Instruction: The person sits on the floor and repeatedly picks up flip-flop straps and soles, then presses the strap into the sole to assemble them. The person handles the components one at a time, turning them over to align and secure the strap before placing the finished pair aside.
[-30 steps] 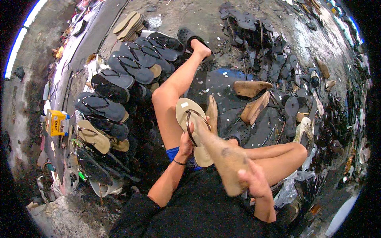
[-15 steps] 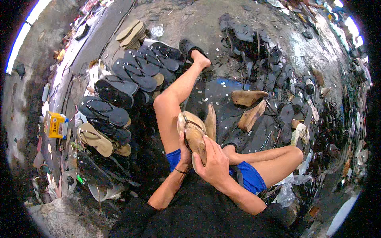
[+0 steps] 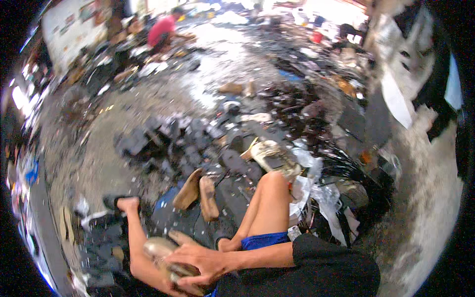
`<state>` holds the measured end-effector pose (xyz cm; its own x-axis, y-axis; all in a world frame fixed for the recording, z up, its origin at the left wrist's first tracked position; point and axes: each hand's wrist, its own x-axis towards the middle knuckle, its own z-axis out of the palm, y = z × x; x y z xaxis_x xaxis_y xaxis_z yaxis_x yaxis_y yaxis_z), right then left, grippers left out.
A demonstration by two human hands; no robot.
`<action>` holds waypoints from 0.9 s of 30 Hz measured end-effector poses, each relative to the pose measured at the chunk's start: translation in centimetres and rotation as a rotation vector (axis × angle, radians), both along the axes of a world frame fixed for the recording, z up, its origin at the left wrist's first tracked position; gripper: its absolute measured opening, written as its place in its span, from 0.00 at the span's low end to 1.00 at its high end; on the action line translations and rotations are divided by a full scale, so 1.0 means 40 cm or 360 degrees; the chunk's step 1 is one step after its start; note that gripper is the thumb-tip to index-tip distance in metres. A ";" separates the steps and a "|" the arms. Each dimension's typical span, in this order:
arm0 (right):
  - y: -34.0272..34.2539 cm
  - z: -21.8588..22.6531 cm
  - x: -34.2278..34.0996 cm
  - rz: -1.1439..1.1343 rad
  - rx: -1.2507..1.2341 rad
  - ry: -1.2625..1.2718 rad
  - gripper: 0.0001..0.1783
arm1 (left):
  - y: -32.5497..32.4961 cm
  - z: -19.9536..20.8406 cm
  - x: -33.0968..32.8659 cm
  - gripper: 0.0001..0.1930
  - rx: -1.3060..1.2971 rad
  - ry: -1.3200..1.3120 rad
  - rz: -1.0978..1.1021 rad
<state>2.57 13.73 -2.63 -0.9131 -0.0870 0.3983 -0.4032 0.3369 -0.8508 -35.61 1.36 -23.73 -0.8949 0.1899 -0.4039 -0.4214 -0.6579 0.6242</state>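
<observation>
My right hand [image 3: 205,262] is closed over a tan flip-flop [image 3: 158,246], near my bent left leg at the lower edge. Motion blurs the flip-flop, so its strap does not show clearly. My left hand is not visible. Just past my fingers, the tip of a wooden shoe last [image 3: 180,236] shows. Two more wooden pieces lie beyond on the dark ground: a brown shoe last [image 3: 188,189] and a paler shoe last [image 3: 209,199].
A heap of black sole pieces [image 3: 173,141] spreads ahead. Clear plastic bags [image 3: 316,193] and a whitish shoe-like piece [image 3: 269,153] lie beyond my right knee. Black flip-flops [image 3: 101,242] sit blurred at the left. Far off, a person in a red shirt [image 3: 162,30] crouches.
The view has swung right and up, so the held flip-flop and my right hand now appear lower and farther left. My left hand has gone out of sight.
</observation>
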 end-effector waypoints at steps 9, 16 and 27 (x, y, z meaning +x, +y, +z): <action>-0.021 -0.083 0.101 -0.0141 0.0354 -0.0193 0.41 | 0.005 -0.354 -0.384 0.13 0.0243 -0.0804 0.0535; -0.049 -0.134 0.158 0.0280 -0.1338 -0.1098 0.26 | 0.056 -0.311 -0.323 0.12 -0.0036 -0.0678 0.0489; -0.041 -0.183 0.205 0.1194 -0.1351 -0.1574 0.19 | 0.062 -0.142 -0.167 0.16 -0.4094 0.1884 -0.1058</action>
<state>10.79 12.08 -9.97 -0.6855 -0.7093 -0.1644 0.5837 -0.4005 -0.7063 -42.30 3.82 -29.40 -0.8340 0.5517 0.0050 0.4999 0.7595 -0.4163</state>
